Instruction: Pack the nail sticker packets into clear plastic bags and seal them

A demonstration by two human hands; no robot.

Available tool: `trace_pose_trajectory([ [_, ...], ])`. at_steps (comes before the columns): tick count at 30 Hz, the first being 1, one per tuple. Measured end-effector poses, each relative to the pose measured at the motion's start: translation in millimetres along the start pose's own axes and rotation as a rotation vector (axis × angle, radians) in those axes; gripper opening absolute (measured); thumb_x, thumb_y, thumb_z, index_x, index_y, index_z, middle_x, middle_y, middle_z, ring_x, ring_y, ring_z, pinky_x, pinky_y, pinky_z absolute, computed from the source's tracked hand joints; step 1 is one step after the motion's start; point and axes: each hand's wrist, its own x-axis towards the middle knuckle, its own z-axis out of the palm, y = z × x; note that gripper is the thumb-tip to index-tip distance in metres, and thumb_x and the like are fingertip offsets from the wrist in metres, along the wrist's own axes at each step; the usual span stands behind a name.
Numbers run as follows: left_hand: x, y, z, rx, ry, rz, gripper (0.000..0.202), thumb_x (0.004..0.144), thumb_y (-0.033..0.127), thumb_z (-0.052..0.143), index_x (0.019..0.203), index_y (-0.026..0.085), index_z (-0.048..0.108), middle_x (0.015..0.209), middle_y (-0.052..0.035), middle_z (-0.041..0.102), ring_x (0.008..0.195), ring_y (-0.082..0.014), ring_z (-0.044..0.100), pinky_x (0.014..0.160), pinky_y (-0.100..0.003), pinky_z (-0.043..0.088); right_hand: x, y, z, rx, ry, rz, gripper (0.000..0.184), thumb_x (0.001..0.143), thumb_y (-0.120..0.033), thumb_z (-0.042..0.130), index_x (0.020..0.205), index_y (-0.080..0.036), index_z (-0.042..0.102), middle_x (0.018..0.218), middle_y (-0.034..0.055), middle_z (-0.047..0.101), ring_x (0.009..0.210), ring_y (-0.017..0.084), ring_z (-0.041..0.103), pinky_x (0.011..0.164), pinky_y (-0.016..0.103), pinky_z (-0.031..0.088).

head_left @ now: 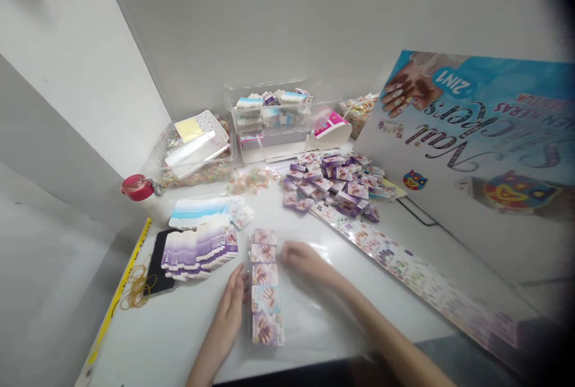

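Observation:
A column of several small printed boxes [265, 276] lies in front of me, with hands and nails pictured on them. It rests on or inside a clear plastic sheet or bag [314, 321]; I cannot tell which. My left hand [231, 300] is beside the column's left edge, its fingers stretched out and fairly straight. Right of the upper boxes, my right hand [300, 260] has its fingers curled closed over the plastic. What it pinches, if anything, is hidden. To the left lie fanned stacks of purple-and-white flat cartons [197, 249] and blue-and-white cartons [202, 212].
A heap of small purple boxes [332, 183] lies beyond my right hand, beside a long printed strip [381, 249]. A large nail sticker board [476, 129] leans at right. Behind stands a clear bin [274, 117]. At left are a red-lidded bottle [142, 195] and rubber bands [137, 285].

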Motion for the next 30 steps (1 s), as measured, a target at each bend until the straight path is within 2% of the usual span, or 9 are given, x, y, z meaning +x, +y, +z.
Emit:
trace_pose_trajectory([
  [1,5,0,1.4,-0.033,0.006,-0.05,0.067,0.09,0.06,0.024,0.141,0.018,0.035,0.144,-0.0124,0.04,0.131,-0.024,0.041,0.108,-0.042,0.033,3,2,-2,0.025,0.044,0.021,0.012,0.07,-0.012,0.043,0.067,-0.018,0.054,0.064,-0.0021,0.055,0.061,0.012,0.05,0.058,0.023,0.039],
  [3,16,4,7.2,-0.073,-0.012,-0.126,0.072,0.089,0.062,0.024,0.145,0.018,0.023,0.152,-0.0106,0.026,0.138,-0.0229,0.026,0.114,-0.042,0.019,12,6,-4,0.071,0.068,0.037,0.012,0.069,-0.012,0.042,0.07,-0.018,0.052,0.064,-0.0019,0.054,0.058,0.012,0.05,0.056,0.023,0.039],
  [5,27,12,15.9,-0.068,-0.001,-0.115,0.076,0.088,0.063,0.024,0.147,0.016,0.015,0.155,-0.0079,0.013,0.142,-0.0206,0.012,0.116,-0.039,0.008,22,7,0,0.118,0.03,0.049,0.012,0.067,-0.012,0.043,0.072,-0.018,0.053,0.064,-0.0019,0.054,0.056,0.012,0.05,0.054,0.023,0.04],
  [8,38,23,26.9,-0.053,-0.004,-0.077,0.077,0.088,0.062,0.025,0.148,0.014,0.012,0.156,-0.006,0.006,0.143,-0.0183,0.003,0.115,-0.037,0.003,35,5,11,0.165,-0.027,0.049,0.01,0.064,-0.012,0.045,0.068,-0.019,0.051,0.059,-0.0025,0.052,0.054,0.012,0.05,0.053,0.023,0.04],
  [12,43,21,26.4,-0.075,0.006,-0.021,0.074,0.088,0.063,0.027,0.145,0.016,0.023,0.155,-0.0078,0.018,0.142,-0.0199,0.011,0.115,-0.037,0.011,40,4,21,0.189,-0.064,0.03,0.011,0.062,-0.01,0.047,0.066,-0.02,0.049,0.058,-0.0026,0.051,0.057,0.013,0.05,0.054,0.023,0.039],
  [16,45,10,20.5,-0.135,0.092,-0.07,0.071,0.089,0.063,0.026,0.142,0.016,0.029,0.152,-0.0107,0.025,0.14,-0.0222,0.02,0.115,-0.042,0.016,33,5,22,0.186,-0.102,0.042,0.016,0.063,-0.01,0.046,0.075,-0.02,0.05,0.062,-0.0025,0.051,0.056,0.012,0.049,0.053,0.023,0.039],
  [23,44,14,24.2,-0.114,0.047,-0.011,0.065,0.09,0.059,0.026,0.142,0.02,0.028,0.153,-0.0073,0.024,0.141,-0.0195,0.016,0.115,-0.041,0.014,38,0,11,0.075,-0.194,0.002,0.031,0.056,-0.005,0.043,0.083,-0.02,0.05,0.078,-0.0015,0.056,0.071,0.014,0.051,0.063,0.023,0.041],
  [27,47,13,21.7,-0.092,0.073,-0.024,0.065,0.091,0.059,0.024,0.14,0.018,0.031,0.152,-0.01,0.026,0.141,-0.0209,0.02,0.114,-0.042,0.018,40,-3,5,-0.003,-0.239,-0.034,0.043,0.048,-0.001,0.041,0.085,-0.02,0.052,0.085,-0.0026,0.057,0.082,0.015,0.052,0.069,0.023,0.041],
  [30,46,9,21.7,-0.06,0.118,0.016,0.063,0.09,0.058,0.026,0.138,0.018,0.033,0.151,-0.0101,0.028,0.14,-0.0213,0.021,0.115,-0.042,0.018,36,-8,-1,-0.046,-0.259,-0.056,0.047,0.048,0.0,0.041,0.088,-0.02,0.055,0.087,-0.0028,0.059,0.083,0.015,0.054,0.07,0.023,0.042],
])
